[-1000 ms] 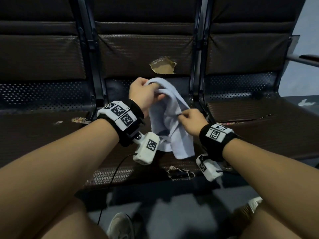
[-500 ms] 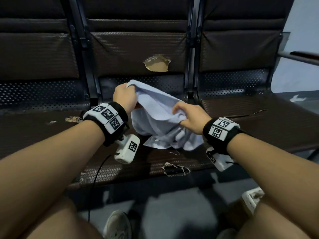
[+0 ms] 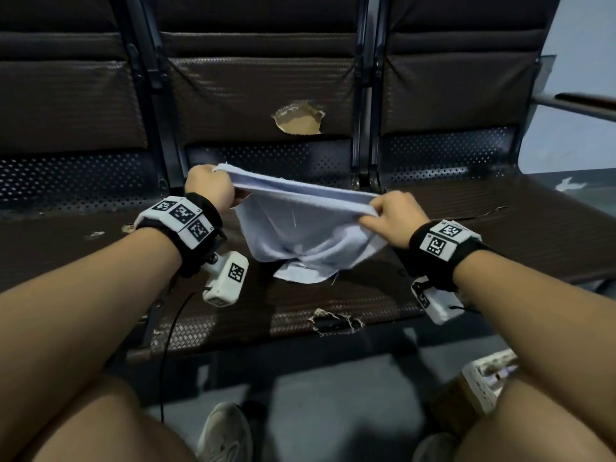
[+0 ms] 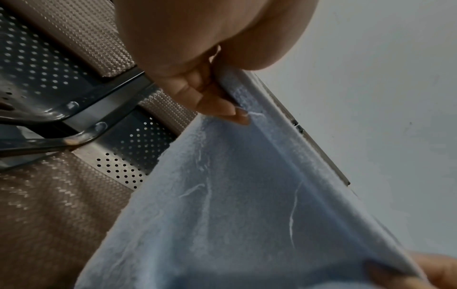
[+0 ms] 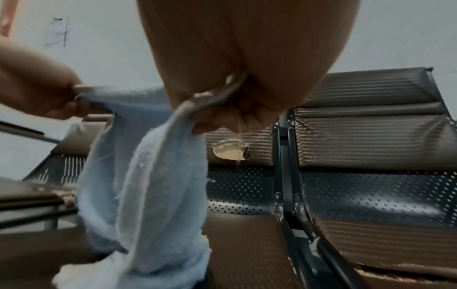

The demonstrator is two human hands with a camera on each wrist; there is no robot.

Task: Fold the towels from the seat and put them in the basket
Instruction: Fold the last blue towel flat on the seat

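Over the brown seat [image 3: 333, 295] I pinch the towel [image 3: 300, 235], left hand [image 3: 210, 186] at 10 o'clock, right hand [image 3: 393, 216] at 3. Its taut top edge runs between them, the rest sagging toward 6.

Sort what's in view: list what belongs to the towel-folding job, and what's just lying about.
Belongs to the job:
- light blue towel, stretched between both hands
- left hand gripping one end
- right hand gripping the other end
- middle seat under it
- white basket on the floor, bottom right

Just lying about:
- hole in the backrest
- shoe
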